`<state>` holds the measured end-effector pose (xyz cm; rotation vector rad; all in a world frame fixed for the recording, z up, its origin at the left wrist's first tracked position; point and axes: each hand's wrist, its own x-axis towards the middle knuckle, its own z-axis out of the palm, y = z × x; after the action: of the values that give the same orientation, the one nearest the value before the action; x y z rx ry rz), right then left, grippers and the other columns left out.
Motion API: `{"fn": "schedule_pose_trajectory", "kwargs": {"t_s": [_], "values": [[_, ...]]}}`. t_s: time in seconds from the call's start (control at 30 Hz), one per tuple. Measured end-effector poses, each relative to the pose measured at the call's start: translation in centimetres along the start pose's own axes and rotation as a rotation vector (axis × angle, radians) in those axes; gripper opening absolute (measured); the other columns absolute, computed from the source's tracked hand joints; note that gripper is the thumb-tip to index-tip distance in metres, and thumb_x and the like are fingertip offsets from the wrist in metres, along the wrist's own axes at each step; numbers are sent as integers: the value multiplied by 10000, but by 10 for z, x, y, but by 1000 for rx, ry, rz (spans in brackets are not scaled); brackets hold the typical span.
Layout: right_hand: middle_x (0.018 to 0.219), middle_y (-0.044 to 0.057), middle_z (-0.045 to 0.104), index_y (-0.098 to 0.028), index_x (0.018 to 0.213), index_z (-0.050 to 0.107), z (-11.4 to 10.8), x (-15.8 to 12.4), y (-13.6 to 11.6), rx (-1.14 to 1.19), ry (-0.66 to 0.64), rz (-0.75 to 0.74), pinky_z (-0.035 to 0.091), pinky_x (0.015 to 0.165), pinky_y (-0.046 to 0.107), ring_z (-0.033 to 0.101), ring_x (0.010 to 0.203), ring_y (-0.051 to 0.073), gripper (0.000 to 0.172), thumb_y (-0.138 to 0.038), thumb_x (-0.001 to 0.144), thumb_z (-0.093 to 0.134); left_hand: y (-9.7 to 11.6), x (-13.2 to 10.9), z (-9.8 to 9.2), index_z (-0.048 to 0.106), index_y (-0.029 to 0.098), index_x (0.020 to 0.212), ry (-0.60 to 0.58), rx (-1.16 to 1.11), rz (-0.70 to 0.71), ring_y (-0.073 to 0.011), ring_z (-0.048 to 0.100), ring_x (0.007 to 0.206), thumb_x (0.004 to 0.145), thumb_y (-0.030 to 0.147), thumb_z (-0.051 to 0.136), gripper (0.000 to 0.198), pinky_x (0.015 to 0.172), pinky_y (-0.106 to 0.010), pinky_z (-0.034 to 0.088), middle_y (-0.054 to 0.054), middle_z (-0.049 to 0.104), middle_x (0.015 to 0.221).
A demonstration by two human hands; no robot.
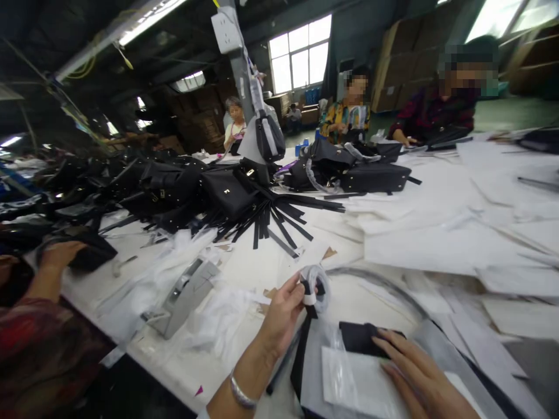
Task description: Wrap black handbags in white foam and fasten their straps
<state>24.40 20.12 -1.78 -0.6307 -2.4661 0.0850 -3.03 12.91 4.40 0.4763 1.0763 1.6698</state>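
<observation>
Near the middle front, my left hand [286,304] pinches a coiled strap wrapped in clear plastic [324,294], with a white band round it and black showing inside. Below it, close to me, lies a black bag with pale grey wrapping [311,366]. My right hand [413,369] rests on this bag, its fingers stretched out over a black folded piece [360,337] and the edge of a white packet [358,378] under clear film. A long plastic-wrapped handle [388,280] arches behind the bag.
A grey tape dispenser [186,297] stands left of my left hand amid crumpled clear plastic [222,320]. Black straps [279,218] fan out behind, by piled black bags [229,192]. White sheets [419,233] lie right. A co-worker's hand [61,256] works at far left; other people sit across the table.
</observation>
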Motion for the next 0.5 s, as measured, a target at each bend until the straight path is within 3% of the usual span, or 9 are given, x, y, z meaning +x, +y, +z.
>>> {"fn": "schedule_pose_trajectory", "kwargs": {"t_s": [0.13, 0.3, 0.4, 0.5], "values": [[1266, 51, 682, -262, 1263, 649, -17, -9, -41, 88, 34, 42, 535, 1031, 417, 641, 1178, 244, 327, -306, 963, 527, -5, -28, -4, 562, 212, 1379, -31, 70, 122, -224, 619, 1112, 792, 356, 780, 642, 1007, -332, 422, -87, 708, 1152], [1331, 86, 639, -274, 1324, 618, -23, -22, -84, 281, -66, 149, 476, 1072, 484, 598, 1225, 278, 405, -356, 928, 590, -7, -54, -24, 628, 176, 1288, 69, 263, 154, -225, 659, 1004, 793, 483, 743, 593, 896, -324, 494, -103, 701, 1170], [1296, 98, 651, -249, 1277, 644, -23, -34, -86, 243, 90, 286, 464, 1073, 487, 593, 1211, 275, 367, -384, 958, 524, -9, -62, -41, 642, 163, 1253, 136, 369, 172, -208, 654, 983, 756, 507, 770, 619, 890, -299, 484, -96, 697, 1175], [1305, 139, 629, -193, 1270, 634, -23, -52, -67, 55, 269, 412, 414, 1102, 515, 547, 1254, 303, 410, -414, 970, 463, -11, -65, -55, 638, 140, 1236, 165, 471, 171, -195, 662, 895, 717, 545, 784, 675, 840, -296, 495, -96, 719, 1071]]}}
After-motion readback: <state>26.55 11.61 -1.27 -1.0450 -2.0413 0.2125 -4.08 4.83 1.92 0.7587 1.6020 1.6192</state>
